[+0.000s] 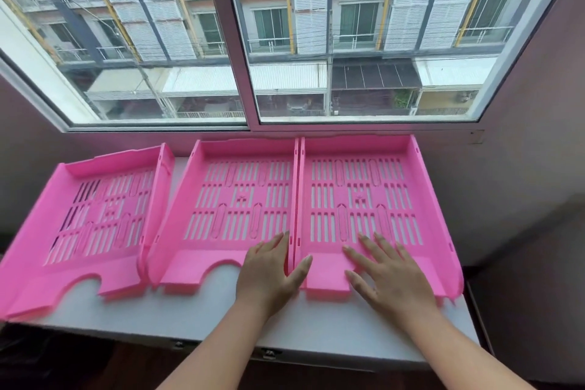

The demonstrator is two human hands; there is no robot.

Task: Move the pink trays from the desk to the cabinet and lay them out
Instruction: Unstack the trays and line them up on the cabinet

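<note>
Three pink slotted trays lie side by side on the white cabinet top [190, 317] under the window. The left tray [95, 215] is angled and hangs over the cabinet's left end. The middle tray [234, 199] and right tray [361, 196] touch along their side walls. My left hand [269, 272] rests flat over the front of that joint, thumb on the right tray's side. My right hand [389, 272] lies flat, fingers spread, on the right tray's front floor. Neither hand grips anything.
A large sliding window [247, 41] stands directly behind the trays. A wall [522, 168] closes in on the right. The cabinet's front edge shows metal latches [269, 353], with dark floor below.
</note>
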